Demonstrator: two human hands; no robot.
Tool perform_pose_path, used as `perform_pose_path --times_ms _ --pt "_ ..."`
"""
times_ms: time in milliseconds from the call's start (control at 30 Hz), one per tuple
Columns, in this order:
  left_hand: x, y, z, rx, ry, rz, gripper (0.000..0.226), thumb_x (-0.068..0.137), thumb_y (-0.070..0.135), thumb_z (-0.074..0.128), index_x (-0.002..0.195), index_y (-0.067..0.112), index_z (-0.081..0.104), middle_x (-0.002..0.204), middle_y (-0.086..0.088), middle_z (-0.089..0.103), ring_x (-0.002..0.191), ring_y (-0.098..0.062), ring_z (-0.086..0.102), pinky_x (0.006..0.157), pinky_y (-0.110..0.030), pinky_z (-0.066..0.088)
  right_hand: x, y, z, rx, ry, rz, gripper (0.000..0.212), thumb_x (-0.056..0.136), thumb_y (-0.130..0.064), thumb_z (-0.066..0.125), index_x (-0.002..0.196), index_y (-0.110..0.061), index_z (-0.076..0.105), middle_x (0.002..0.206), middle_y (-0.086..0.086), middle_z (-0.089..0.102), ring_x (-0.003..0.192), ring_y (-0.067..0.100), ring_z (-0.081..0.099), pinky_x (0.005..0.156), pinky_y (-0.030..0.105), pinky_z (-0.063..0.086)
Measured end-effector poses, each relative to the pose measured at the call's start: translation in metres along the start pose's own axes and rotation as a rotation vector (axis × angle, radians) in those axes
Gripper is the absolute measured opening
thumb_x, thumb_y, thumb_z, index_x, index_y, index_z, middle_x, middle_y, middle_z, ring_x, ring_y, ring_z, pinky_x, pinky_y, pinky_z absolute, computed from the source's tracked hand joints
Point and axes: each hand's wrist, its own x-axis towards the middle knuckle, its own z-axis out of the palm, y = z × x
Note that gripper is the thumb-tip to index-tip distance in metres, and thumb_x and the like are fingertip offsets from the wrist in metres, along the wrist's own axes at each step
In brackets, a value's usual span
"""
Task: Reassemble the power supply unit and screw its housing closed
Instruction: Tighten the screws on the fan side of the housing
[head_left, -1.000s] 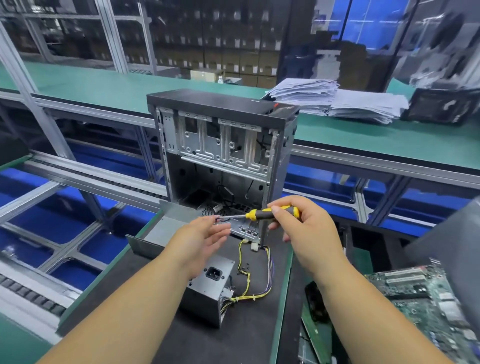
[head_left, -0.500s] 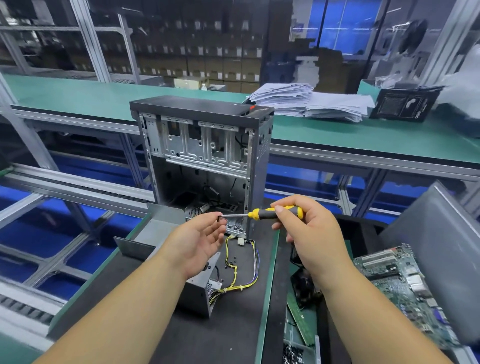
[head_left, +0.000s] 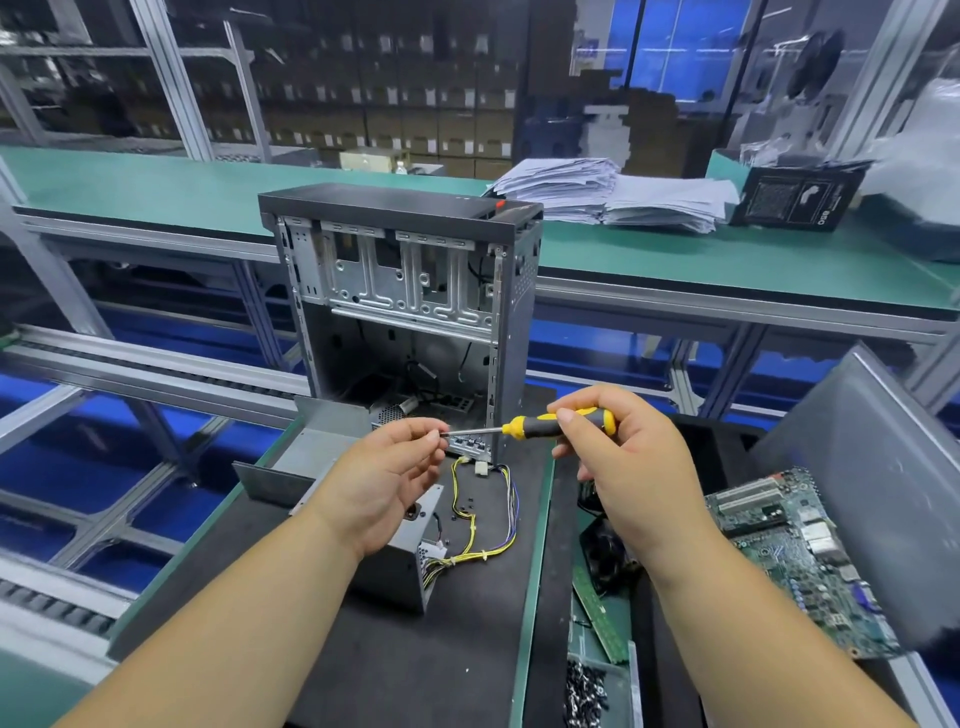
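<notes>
Both arms reach forward. The right hand (head_left: 628, 462) grips a screwdriver (head_left: 550, 425) sideways. The left hand (head_left: 384, 480) pinches at its tip, fingers curled.

Right hand (head_left: 631, 467) grips screwdriver (head_left: 550, 425) (left hand (head_left: 387, 480) pinching its tip).

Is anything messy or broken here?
Nothing looks broken, but it is taken apart. The computer case stands open and nearly empty, the power supply sits outside it with its wires sprawled over the mat, and small black screws lie loose among them.
</notes>
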Motion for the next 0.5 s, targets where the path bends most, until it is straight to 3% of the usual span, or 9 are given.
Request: perform_pose_path --times_ms 167,267,400,500 --pt "-0.002 0.001 -0.008 0.078 0.033 -0.007 0.012 0.094 0.002 0.058 0.097 0.006 0.069 0.075 0.0 0.07 0.066 -0.006 0.065 0.062 -0.017 0.055 -0.007 -0.004 0.005 -0.055 -0.079 -0.081 0.017 0.094 -0.01 0.059 0.092 -0.026 0.065 0.066 -0.021 0.058 0.056 0.009 0.044 0.051 0.015 0.038" --pt "-0.002 0.003 -0.017 0.125 0.01 0.01 0.012 0.094 0.001 0.058 0.097 0.006 0.069 0.077 0.0 0.07 0.068 -0.005 0.064 0.064 -0.015 0.054 -0.009 -0.007 0.012 -0.048 -0.085 -0.085 0.012 0.095 -0.009 0.059 0.095 -0.02 0.061 0.068 -0.026 0.064 0.055 0.009 0.042 0.049 0.012 0.036" --pt "0.0 0.007 -0.033 0.192 -0.087 0.056 0.016 0.093 0.001 0.06 0.092 0.012 0.072 0.079 0.0 0.071 0.074 -0.006 0.066 0.068 -0.015 0.053 -0.009 -0.011 0.028 -0.042 -0.029 -0.025 0.007 0.094 -0.011 0.06 0.092 -0.018 0.062 0.073 -0.02 0.07 0.07 0.029 0.056 0.06 0.029 0.051" --pt "0.002 0.009 -0.046 0.243 -0.17 0.096 0.013 0.091 0.013 0.066 0.094 0.02 0.076 0.092 -0.001 0.074 0.089 -0.01 0.069 0.078 -0.017 0.054 -0.01 -0.014 0.044 -0.065 -0.027 -0.002 0.008 0.094 -0.013 0.061 0.089 -0.019 0.063 0.076 -0.017 0.071 0.079 0.031 0.06 0.066 0.039 0.053"
